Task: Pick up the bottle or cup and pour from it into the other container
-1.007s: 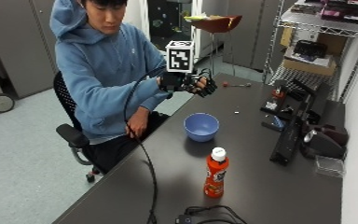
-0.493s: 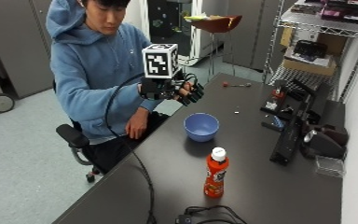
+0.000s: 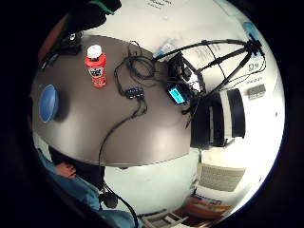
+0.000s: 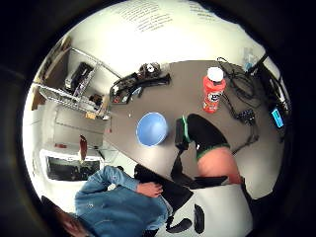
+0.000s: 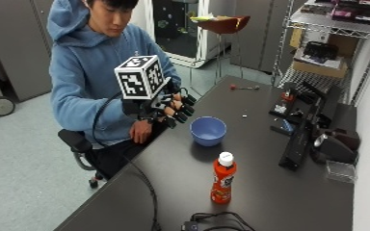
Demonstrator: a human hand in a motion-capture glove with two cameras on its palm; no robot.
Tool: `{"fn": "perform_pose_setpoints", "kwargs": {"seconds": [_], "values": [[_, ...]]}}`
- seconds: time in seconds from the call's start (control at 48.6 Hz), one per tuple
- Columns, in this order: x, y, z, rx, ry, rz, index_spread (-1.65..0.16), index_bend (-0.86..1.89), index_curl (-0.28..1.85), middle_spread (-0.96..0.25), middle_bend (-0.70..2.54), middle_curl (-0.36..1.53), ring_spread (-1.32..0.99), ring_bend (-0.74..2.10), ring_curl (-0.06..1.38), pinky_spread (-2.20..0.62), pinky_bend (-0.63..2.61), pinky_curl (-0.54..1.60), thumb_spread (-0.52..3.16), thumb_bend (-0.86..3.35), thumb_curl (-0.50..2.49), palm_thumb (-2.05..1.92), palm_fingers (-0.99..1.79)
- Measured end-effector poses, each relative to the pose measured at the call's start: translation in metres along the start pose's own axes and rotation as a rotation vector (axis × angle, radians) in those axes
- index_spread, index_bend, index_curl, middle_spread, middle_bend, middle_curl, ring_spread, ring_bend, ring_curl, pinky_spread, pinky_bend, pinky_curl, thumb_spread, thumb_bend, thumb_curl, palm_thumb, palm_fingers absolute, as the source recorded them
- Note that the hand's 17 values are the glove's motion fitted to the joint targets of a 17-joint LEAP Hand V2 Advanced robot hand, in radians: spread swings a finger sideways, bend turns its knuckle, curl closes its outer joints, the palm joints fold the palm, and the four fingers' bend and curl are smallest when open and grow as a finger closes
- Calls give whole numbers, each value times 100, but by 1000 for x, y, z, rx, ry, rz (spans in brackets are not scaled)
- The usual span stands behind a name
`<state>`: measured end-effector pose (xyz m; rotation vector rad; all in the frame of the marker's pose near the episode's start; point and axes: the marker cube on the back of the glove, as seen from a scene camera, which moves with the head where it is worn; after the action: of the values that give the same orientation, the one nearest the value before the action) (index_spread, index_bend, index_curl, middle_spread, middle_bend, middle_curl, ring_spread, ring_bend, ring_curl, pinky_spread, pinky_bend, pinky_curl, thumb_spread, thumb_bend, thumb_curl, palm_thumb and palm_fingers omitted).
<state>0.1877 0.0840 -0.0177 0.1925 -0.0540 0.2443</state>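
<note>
Gloved hand hovered empty, fingers loosely curled, beside round blue plastic bowl; white-capped orange bottle stood near bowl on smooth dark counter.

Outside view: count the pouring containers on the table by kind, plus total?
Bottles: 1, the orange bottle with a white cap.
Bowls: 1, the blue bowl.
Total: 2.

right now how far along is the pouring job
Nothing looks done: the capped orange plastic bottle stands untouched on the dark table, apart from the blue round bowl. The gloved right hand hovers empty by the table's edge. Gripping, uncapping and pouring remain.
</note>
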Motion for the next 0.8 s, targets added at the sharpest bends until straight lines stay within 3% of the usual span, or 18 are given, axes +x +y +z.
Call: {"fn": "perform_pose_setpoints", "kwargs": {"seconds": [0.802], "values": [[98, -13, 71, 286, -601, 188, -33, 10, 18, 6, 19, 34, 11, 44, 31, 23, 52, 37, 98, -4, 40, 57, 16]]}}
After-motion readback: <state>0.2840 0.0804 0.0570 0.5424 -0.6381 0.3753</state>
